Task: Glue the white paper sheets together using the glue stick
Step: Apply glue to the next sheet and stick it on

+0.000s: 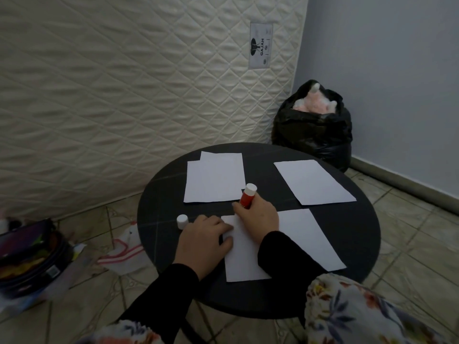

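- R hand (257,218) grips red glue stick (247,196), tilted, tip down at near sheet's (305,239) top edge.
- L hand (203,240), fingers flat, presses sheet's left edge.
- Cap (182,220) stands just left of L hand.
- Two more papers: stack (213,180) far left, single (314,181) far right, on round black table (159,219).

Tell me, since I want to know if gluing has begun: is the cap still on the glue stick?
No: the white cap stands on the table, apart from the glue stick in the right hand.

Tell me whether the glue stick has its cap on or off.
Off. The white cap stands alone on the table, apart from the glue stick gripped in the right hand.
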